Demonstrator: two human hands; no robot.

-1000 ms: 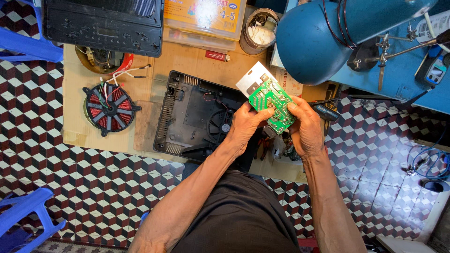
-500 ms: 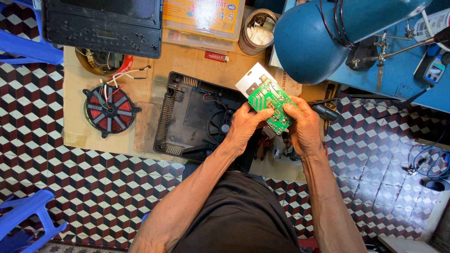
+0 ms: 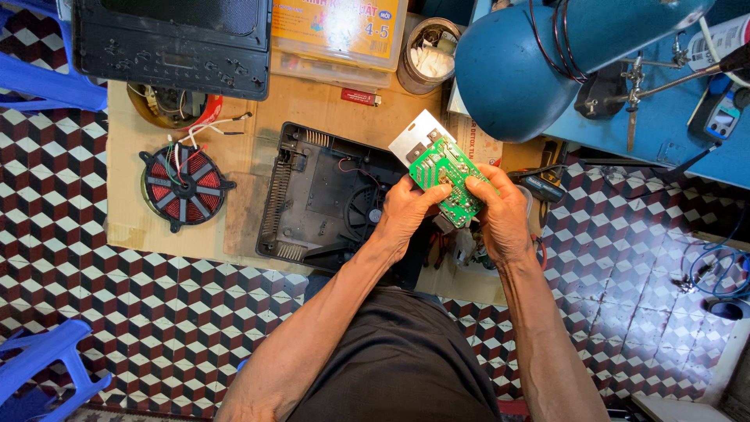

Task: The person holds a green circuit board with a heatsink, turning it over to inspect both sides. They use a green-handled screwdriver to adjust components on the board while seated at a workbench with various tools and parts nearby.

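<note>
Head view shows you holding a green circuit board up between both hands, above the open black appliance base that lies on a sheet of cardboard on the patterned tile floor. Your left hand grips the board's lower left edge, thumb laid across its face and the fingers curled behind. Your right hand closes on its right side, thumb pressed on the green surface. A silvery metal plate juts from the board's upper left corner, and the board is tilted, that corner pointing away from you. Inside the base a small round fan sits just left of your left hand. Well to the left on the cardboard rests a round coil wound in red, with loose wires running up toward a round part beside it. Beyond that lies a black appliance top panel, then a yellow box and a metal tin. A large blue tank fills the upper right, next to a blue bench. Blue plastic stools stand at the left edge.
</note>
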